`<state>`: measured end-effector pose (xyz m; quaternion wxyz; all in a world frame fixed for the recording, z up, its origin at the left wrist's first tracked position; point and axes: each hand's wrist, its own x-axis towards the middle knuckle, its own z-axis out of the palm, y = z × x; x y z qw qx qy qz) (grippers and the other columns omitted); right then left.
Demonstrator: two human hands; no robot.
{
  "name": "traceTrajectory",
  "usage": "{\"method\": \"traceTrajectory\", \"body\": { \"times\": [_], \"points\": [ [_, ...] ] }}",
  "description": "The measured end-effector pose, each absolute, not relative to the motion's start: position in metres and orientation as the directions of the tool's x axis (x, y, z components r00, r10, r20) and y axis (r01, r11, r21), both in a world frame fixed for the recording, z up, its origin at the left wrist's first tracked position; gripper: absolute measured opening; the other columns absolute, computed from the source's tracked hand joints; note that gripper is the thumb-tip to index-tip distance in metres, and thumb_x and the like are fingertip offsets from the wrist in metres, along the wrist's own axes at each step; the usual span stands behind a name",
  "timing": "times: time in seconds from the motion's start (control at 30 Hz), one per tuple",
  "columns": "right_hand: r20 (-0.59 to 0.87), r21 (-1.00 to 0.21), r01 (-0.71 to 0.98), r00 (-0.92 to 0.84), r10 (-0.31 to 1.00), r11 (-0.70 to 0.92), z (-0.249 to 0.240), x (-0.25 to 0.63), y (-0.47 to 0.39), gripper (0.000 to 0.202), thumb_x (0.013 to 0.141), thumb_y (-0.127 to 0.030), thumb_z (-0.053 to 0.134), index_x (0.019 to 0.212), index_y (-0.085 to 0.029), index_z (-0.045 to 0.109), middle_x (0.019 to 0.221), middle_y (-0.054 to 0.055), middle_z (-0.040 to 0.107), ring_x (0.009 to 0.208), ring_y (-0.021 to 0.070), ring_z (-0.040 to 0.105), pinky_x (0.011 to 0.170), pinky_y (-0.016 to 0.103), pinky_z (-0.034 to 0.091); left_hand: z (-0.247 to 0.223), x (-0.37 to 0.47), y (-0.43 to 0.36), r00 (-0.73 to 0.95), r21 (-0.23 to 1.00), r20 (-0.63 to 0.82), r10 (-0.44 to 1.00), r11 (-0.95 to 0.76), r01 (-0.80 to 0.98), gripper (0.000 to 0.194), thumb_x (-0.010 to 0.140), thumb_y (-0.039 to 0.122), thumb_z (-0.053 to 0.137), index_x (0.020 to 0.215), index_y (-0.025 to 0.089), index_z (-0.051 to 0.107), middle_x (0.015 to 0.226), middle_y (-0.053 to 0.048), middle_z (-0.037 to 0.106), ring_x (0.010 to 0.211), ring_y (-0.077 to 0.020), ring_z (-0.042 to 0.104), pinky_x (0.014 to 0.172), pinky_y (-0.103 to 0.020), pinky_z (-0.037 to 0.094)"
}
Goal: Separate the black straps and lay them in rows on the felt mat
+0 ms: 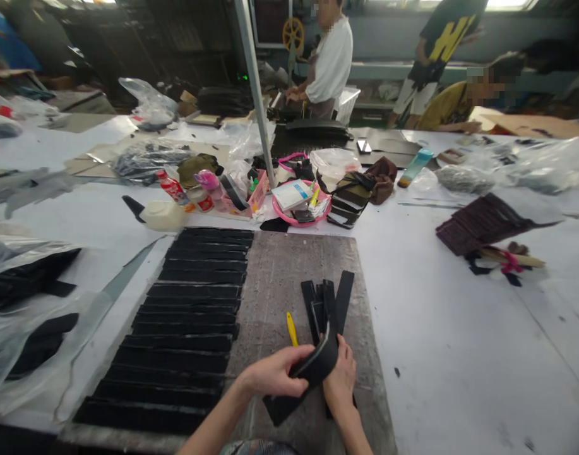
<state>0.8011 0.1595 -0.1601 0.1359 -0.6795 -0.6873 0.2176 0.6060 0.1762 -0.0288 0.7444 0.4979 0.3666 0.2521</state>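
Note:
My left hand [280, 374] is closed on a black strip [324, 357], thumb on top near its lower end. The strip bends upward in a curve, and its pale edge shows. Close by on the right, my right hand [341, 379] has its fingers curled at the back of the same strip, partly hidden by it. Beyond the hands, several loose black strips [345, 297] lie fanned out on a worn grey board [280, 265]. A yellow-handled tool [292, 328] rests just past my left hand, its far part hidden.
Black strips [175, 360] lie in a long row left of my hands. Behind the board stand a pink basket [301, 221], a red-labelled bottle [170, 186] and a white jug [163, 215]. A dark bundle [483, 224] lies right. Several people are across the table.

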Motion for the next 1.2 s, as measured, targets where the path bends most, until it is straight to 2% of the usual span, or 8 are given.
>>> {"method": "traceTrajectory", "body": {
  "times": [0.1,0.2,0.3,0.37,0.47,0.7,0.9,1.2],
  "points": [
    [-0.078,-0.665,0.746,-0.03,0.996,-0.03,-0.139,0.799,0.162,0.031,0.086,-0.024,0.047,0.108,-0.019,0.068,0.133,0.014,0.05,0.127,0.0335,0.04,0.105,0.048,0.033,-0.052,0.591,0.18,0.589,0.911,-0.363,0.722,0.409,0.061,0.042,0.066,0.019,0.06,0.109,0.015,0.063,0.089,-0.002,0.06,0.082,-0.0182,0.051,0.074,-0.026,0.046],
    [-0.296,-0.909,0.326,-0.065,0.953,-0.26,-0.131,0.79,0.17,0.037,0.09,-0.046,0.046,0.095,-0.017,0.068,0.1,0.01,0.066,0.096,0.0263,0.061,0.085,0.038,0.049,-0.072,0.58,0.177,0.623,0.902,-0.374,0.687,0.427,0.071,0.045,0.067,0.019,0.061,0.112,0.014,0.061,0.093,-0.003,0.06,0.087,-0.0196,0.052,0.078,-0.027,0.046],
    [-0.576,-0.782,-0.225,-0.094,0.812,-0.581,-0.133,0.777,0.178,0.051,0.085,-0.063,0.048,0.093,-0.016,0.066,0.08,0.008,0.069,0.075,0.024,0.065,0.068,0.036,0.053,-0.086,0.574,0.168,0.633,0.896,-0.385,0.671,0.436,0.083,0.049,0.068,0.017,0.06,0.116,0.015,0.058,0.096,-0.003,0.06,0.089,-0.0189,0.051,0.08,-0.027,0.045],
    [-0.639,-0.634,-0.483,-0.113,0.761,-0.604,-0.134,0.769,0.185,0.051,0.083,-0.064,0.052,0.1,-0.018,0.066,0.085,0.008,0.071,0.077,0.024,0.067,0.071,0.037,0.054,-0.093,0.57,0.161,0.617,0.884,-0.422,0.665,0.454,0.115,0.049,0.069,0.018,0.06,0.117,0.015,0.057,0.097,-0.002,0.059,0.089,-0.0183,0.05,0.079,-0.026,0.045],
    [-0.642,-0.522,-0.676,-0.091,0.761,-0.521,-0.134,0.764,0.198,0.046,0.083,-0.059,0.057,0.104,-0.019,0.066,0.092,0.007,0.073,0.084,0.023,0.069,0.079,0.037,0.054,-0.102,0.562,0.152,0.59,0.859,-0.477,0.651,0.487,0.158,0.044,0.07,0.02,0.059,0.114,0.015,0.058,0.094,-0.002,0.059,0.085,-0.0173,0.05,0.075,-0.025,0.044],
    [-0.665,-0.509,-0.721,-0.016,0.747,-0.469,-0.138,0.768,0.217,0.045,0.08,-0.062,0.06,0.09,-0.018,0.066,0.085,0.005,0.073,0.077,0.0169,0.069,0.064,0.025,0.055,-0.111,0.546,0.149,0.523,0.833,-0.534,0.664,0.518,0.193,0.04,0.072,0.023,0.057,0.111,0.014,0.057,0.093,-0.003,0.058,0.083,-0.0174,0.05,0.071,-0.025,0.043],
    [-0.629,-0.617,-0.624,0.025,0.777,-0.48,-0.137,0.766,0.222,0.032,0.066,-0.038,0.081,0.085,-0.02,0.062,0.082,-0.001,0.072,0.07,0.0132,0.067,0.064,0.023,0.055,-0.116,0.539,0.152,0.498,0.826,-0.556,0.666,0.508,0.244,0.033,0.072,0.02,0.053,0.104,0.014,0.058,0.092,-0.002,0.058,0.081,-0.0166,0.05,0.07,-0.024,0.042],
    [-0.609,-0.723,-0.459,0.073,0.79,-0.516,-0.13,0.763,0.222,0.036,0.068,-0.043,0.077,0.091,-0.018,0.065,0.081,0.0,0.072,0.068,0.0135,0.066,0.06,0.022,0.054,-0.126,0.529,0.155,0.475,0.814,-0.581,0.661,0.45,0.368,0.031,0.071,0.02,0.051,0.101,0.014,0.059,0.092,-0.002,0.061,0.085,-0.0191,0.054,0.076,-0.026,0.044]
  ]
}}
